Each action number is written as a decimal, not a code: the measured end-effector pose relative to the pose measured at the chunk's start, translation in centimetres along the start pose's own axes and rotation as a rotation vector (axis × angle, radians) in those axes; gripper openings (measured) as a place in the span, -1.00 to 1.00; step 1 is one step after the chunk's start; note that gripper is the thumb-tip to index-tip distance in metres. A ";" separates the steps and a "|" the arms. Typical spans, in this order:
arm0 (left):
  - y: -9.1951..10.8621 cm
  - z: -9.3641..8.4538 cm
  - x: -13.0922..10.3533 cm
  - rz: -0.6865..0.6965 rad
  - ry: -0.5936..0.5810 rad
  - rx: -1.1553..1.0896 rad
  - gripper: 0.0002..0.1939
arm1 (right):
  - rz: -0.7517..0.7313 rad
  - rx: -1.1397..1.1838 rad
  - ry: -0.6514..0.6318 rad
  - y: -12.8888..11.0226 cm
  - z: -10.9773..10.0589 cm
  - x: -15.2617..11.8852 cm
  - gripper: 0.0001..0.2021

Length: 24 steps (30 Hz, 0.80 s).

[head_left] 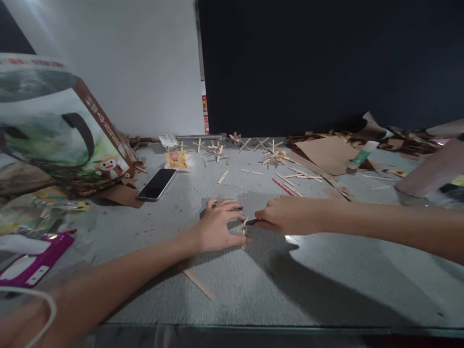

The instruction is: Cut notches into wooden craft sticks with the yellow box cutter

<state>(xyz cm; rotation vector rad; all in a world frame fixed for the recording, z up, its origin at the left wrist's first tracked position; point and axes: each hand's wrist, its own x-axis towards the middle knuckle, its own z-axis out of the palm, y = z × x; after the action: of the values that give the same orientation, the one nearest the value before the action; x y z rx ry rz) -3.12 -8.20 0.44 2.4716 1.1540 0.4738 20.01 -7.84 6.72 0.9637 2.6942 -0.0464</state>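
At the middle of the grey table, my left hand (219, 227) pins a short craft stick (244, 225) down, thumb at its near end and index finger at its far end. The other fingers of that hand rest on the tabletop. My right hand (281, 216) is closed around a thin dark pointed tool, perhaps a knife (252, 222); most of it is hidden in the fist. The tool's tip meets the stick from the right. Close to my left forearm lies a longer craft stick (199, 284), partly covered by the arm.
Several crossed-stick pieces (217, 151) and loose sticks (304, 174) lie toward the back. A phone (157, 184), a printed bag (65, 140) and a purple-and-white tool (36, 258) with a cable are on the left. Cardboard (326, 151) and a glue tube (363, 154) lie right.
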 end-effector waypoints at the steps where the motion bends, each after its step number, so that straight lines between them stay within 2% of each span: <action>1: 0.1 0.0 0.0 -0.003 -0.004 0.008 -0.51 | -0.001 -0.014 0.003 0.0 -0.1 0.0 -0.62; 8: 0.1 0.0 0.1 -0.014 0.002 0.001 -0.54 | 0.016 -0.007 -0.052 -0.2 -0.5 0.0 -0.57; 16: 0.2 0.0 0.1 -0.022 0.004 -0.011 -0.55 | 0.022 0.009 -0.052 -0.1 -0.2 0.2 -0.60; 24: 0.1 0.1 0.1 -0.019 0.006 -0.003 -0.55 | -0.015 -0.079 -0.058 -0.1 0.0 0.3 -0.60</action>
<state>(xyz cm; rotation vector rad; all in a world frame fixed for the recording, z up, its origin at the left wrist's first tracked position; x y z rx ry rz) -2.96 -8.20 0.41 2.4565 1.1772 0.4772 19.71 -7.68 6.65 0.9047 2.6292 0.0283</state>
